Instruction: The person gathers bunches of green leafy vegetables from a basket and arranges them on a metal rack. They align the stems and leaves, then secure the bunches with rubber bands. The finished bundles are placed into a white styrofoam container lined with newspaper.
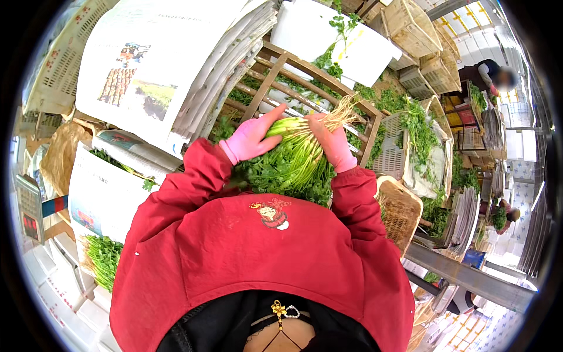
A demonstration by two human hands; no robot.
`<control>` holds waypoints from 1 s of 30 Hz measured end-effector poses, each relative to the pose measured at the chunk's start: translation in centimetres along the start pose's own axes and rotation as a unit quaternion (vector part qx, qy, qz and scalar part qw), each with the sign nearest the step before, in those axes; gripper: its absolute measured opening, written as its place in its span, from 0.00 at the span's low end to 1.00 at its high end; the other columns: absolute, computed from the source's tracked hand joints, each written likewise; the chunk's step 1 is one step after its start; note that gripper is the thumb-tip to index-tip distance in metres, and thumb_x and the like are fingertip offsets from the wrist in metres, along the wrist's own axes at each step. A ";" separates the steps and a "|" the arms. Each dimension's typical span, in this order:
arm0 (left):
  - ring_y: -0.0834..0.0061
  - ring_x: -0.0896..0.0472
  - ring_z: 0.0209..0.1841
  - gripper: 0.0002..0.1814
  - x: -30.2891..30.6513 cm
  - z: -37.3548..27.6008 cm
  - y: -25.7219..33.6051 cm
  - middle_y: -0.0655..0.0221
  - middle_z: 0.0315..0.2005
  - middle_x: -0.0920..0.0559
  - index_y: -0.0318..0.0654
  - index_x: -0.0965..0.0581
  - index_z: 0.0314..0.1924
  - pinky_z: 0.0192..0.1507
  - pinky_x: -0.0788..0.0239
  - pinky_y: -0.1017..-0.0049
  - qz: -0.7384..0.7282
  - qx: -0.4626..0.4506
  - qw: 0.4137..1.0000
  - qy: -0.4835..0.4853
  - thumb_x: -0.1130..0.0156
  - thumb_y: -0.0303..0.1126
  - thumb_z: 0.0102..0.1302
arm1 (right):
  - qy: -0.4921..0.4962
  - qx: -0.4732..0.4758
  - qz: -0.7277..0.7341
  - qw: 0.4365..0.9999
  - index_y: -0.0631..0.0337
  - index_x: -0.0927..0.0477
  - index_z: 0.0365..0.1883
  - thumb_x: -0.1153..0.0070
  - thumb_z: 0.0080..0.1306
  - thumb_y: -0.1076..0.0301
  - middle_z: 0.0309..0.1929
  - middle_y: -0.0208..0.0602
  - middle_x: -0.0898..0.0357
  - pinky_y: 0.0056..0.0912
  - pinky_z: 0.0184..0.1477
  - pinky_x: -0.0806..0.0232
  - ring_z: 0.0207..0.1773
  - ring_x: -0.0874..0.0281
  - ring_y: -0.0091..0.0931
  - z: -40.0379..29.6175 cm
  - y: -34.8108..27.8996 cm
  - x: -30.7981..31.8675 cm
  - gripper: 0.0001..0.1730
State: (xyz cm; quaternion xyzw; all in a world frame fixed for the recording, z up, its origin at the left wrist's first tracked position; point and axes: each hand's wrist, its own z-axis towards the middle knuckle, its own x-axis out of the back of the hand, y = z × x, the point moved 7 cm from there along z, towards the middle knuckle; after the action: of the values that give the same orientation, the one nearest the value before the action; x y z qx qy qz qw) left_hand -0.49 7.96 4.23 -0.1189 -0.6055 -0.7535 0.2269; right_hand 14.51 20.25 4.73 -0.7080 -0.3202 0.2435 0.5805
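A bunch of leafy green herbs, probably coriander (303, 154), lies in front of my red smock, pale roots up and to the right, leaves toward my body. My right hand (330, 143), in a pink glove, grips the stems just below the roots. On the other side is my pink-gloved left hand (255, 136), thumb and forefinger apart, with some pale stem bases between them. Whether these fingers press on the stems is unclear. Beneath the bunch is a rusty metal rack (266, 88) with bars, and loose greens show through it.
A thick stack of printed paper sheets (132, 75) stands at the upper left. Beyond the rack is a white board (303, 33) with herb sprigs. Plastic crates (389, 149) line the right. More bunched greens (103, 259) lie lower left, near a digital scale (30, 211). Other people work at far right.
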 end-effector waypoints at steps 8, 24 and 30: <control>0.43 0.20 0.41 0.18 -2.3 -0.5 -1.5 0.49 0.35 0.18 0.44 0.23 0.54 0.42 0.28 0.56 0.032 0.073 0.991 -0.108 0.46 0.46 0.74 | -0.096 0.040 -0.101 0.989 0.63 0.17 0.49 0.35 0.63 0.67 0.44 0.31 0.17 0.28 0.47 0.29 0.42 0.23 0.20 -0.9 -1.5 -2.5 0.17; 0.47 0.22 0.53 0.23 -2.4 -0.3 -1.6 0.48 0.50 0.19 0.34 0.27 0.61 0.54 0.30 0.61 0.006 0.034 0.999 -0.003 0.42 0.36 0.69 | -0.052 0.064 -0.081 0.993 0.65 0.17 0.42 0.35 0.62 0.66 0.35 0.28 0.17 0.26 0.42 0.29 0.37 0.23 0.20 -0.3 -0.3 -1.6 0.14; 0.50 0.18 0.45 0.17 -0.9 -0.7 3.1 0.54 0.43 0.15 0.37 0.20 0.52 0.48 0.26 0.61 0.126 0.020 0.986 0.110 0.35 0.37 0.66 | -0.026 0.042 -0.089 0.995 0.65 0.17 0.44 0.38 0.63 0.67 0.34 0.29 0.17 0.27 0.40 0.29 0.36 0.23 0.20 0.0 0.2 -1.2 0.14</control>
State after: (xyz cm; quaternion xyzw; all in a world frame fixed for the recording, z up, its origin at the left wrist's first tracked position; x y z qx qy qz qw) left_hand 1.88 6.91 6.31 -0.1055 -0.5721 -0.7151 0.3875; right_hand 13.77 19.35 4.52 -0.6450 -0.3863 0.2222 0.6208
